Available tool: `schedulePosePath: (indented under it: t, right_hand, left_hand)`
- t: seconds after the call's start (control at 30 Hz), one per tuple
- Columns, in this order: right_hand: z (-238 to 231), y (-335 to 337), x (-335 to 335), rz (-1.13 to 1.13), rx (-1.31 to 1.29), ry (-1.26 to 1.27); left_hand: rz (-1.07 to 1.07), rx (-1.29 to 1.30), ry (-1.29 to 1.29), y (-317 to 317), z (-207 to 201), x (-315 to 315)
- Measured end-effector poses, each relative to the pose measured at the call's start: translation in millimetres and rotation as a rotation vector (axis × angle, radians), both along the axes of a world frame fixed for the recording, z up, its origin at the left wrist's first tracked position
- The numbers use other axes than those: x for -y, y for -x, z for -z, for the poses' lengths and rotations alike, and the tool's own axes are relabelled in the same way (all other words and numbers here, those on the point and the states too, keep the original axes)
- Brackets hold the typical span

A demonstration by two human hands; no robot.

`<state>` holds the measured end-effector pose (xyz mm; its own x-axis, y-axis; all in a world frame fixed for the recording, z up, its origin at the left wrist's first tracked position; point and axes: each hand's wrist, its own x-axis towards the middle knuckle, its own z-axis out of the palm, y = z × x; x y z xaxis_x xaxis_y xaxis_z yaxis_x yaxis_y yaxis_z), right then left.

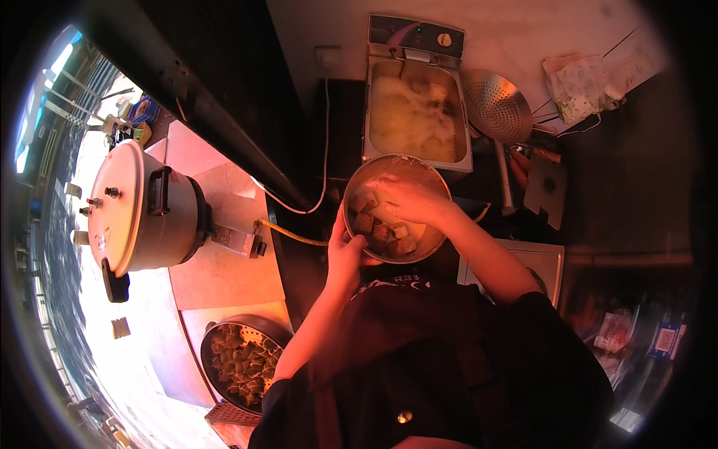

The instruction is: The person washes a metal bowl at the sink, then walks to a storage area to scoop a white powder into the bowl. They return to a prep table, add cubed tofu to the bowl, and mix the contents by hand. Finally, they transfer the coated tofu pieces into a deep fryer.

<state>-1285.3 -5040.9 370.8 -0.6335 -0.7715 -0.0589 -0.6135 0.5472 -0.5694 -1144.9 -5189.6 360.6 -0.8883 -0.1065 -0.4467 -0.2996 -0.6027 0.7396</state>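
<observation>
A round metal bowl [430, 170] is tilted just in front of the deep fryer, with several brown cubes [380, 230] inside, gathered toward its near left side. My left hand [346, 251] grips the bowl's left side, thumb over the rim. Reaching in from the right, my right hand [410, 197] is inside the bowl above the cubes. Its fingers stretch toward the far left wall, and I see nothing held in them. Beyond the bowl, pale, foamy oil [415, 112] bubbles in the deep fryer [465, 161].
A perforated skimmer [499, 106] leans right of the fryer. At left stands a large pressure cooker [161, 206]. Lower left, a dark pot [271, 328] holds several dark green wrapped bundles [243, 363]. A yellow hose [299, 238] and a white cable [326, 150] run nearby.
</observation>
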Motion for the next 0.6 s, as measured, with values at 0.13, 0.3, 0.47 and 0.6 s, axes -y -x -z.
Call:
schedulePosePath:
  t: [0.13, 0.3, 0.47, 0.6]
  right_hand:
    - [53, 0, 11, -0.322, 0.052, -0.091]
    - [37, 9, -28, -0.409, 0.104, -0.701]
    - [33, -22, -46, -0.088, 0.095, -0.466]
    - [67, -37, -33, 0.105, 0.295, -0.222]
  left_hand:
    - [0.031, 0.023, 0.007, -5, 2, -3]
    - [0.045, 0.047, -0.041, -19, 7, -4]
    - [0.047, -0.004, -0.010, -25, 7, -7]
    - [0.078, -0.022, 0.017, -25, 3, -9]
